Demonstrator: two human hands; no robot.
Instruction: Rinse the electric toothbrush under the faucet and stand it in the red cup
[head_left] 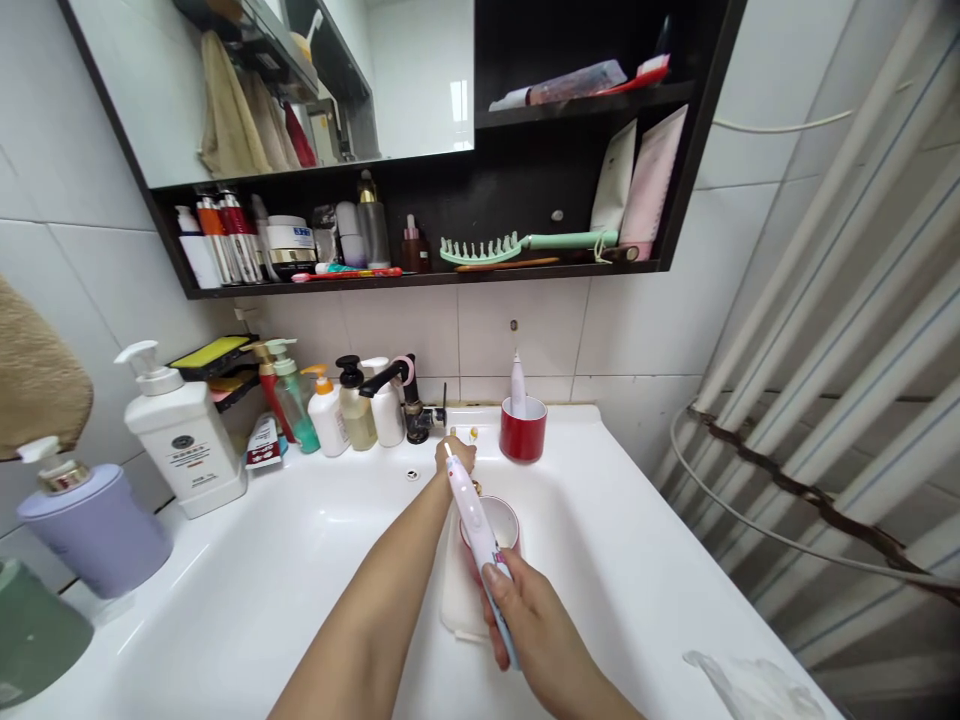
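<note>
In my right hand (532, 610) is a pale pink-and-blue electric toothbrush handle (472, 510), tilted, its narrow tip pointing to the back of the sink. No brush head shows on that tip. My left hand (457, 455) reaches to the sink's back ledge, beside small yellow-and-white pieces (473, 433); its fingers are mostly hidden. Below the toothbrush handle, a red cup with a white inside (501, 518) stands in the basin on a white pad (459, 600). Another electric toothbrush handle (517, 385) stands upright in a red cup (523, 440) on the ledge.
A black faucet (415, 410) stands left of my left hand. Several pump bottles (356, 405) line the ledge, with a large white one (184, 440) farther left. A dark shelf (420, 285) with toiletries hangs above. White pipes (847, 300) run along the right wall.
</note>
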